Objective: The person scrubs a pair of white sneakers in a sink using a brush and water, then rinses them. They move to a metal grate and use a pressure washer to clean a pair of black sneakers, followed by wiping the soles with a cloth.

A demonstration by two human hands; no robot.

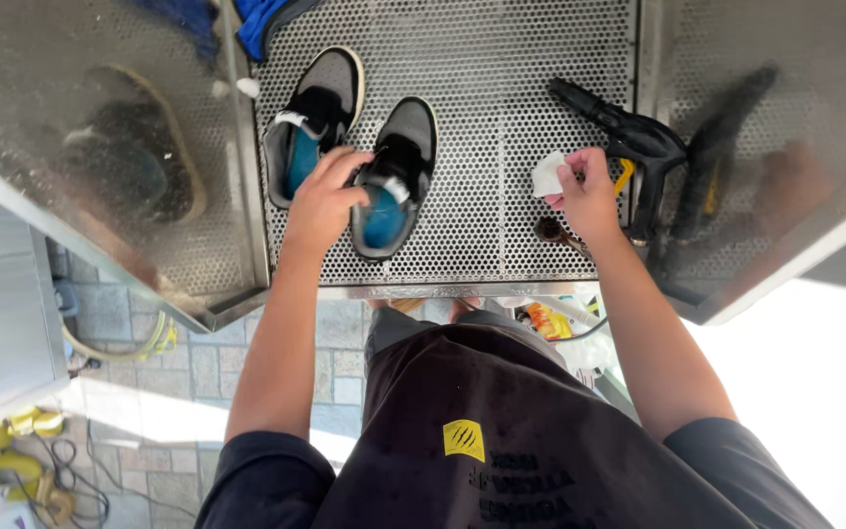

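black spray gun (638, 147) beside right hand (587, 194)

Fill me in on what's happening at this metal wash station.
A person stands at a perforated metal tray with two grey-and-black sneakers on it. The left hand grips the collar of the nearer sneaker; the other sneaker lies beside it, untouched. The right hand holds a small white pad in its fingers, just in front of a black spray gun lying on the tray.
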